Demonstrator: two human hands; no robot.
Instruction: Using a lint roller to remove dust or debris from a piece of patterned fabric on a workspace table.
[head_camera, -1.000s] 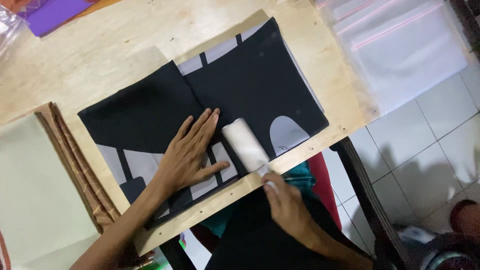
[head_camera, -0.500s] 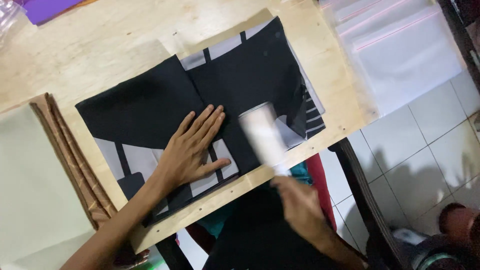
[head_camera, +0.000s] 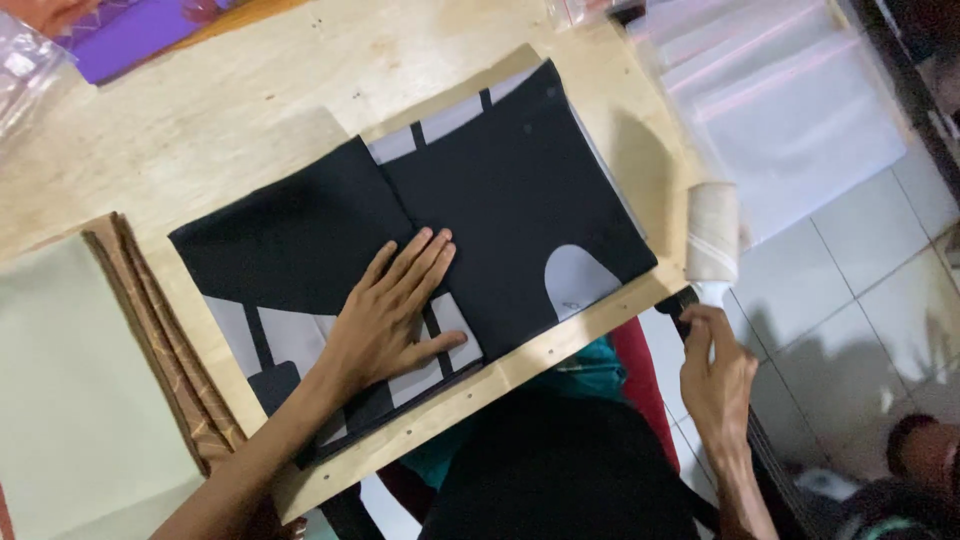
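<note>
My left hand lies flat, fingers spread, on the folded black-and-grey garment on the wooden table. My right hand, closed around its handle, holds the lint roller off the table's edge; bagging looks undone.

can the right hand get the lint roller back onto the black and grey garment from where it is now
Probably yes. The right hand holds the white lint roller just off the wooden table's right edge, beside the folded black and grey garment. Nothing lies between; the left hand presses the middle, leaving the right part bare.
</note>
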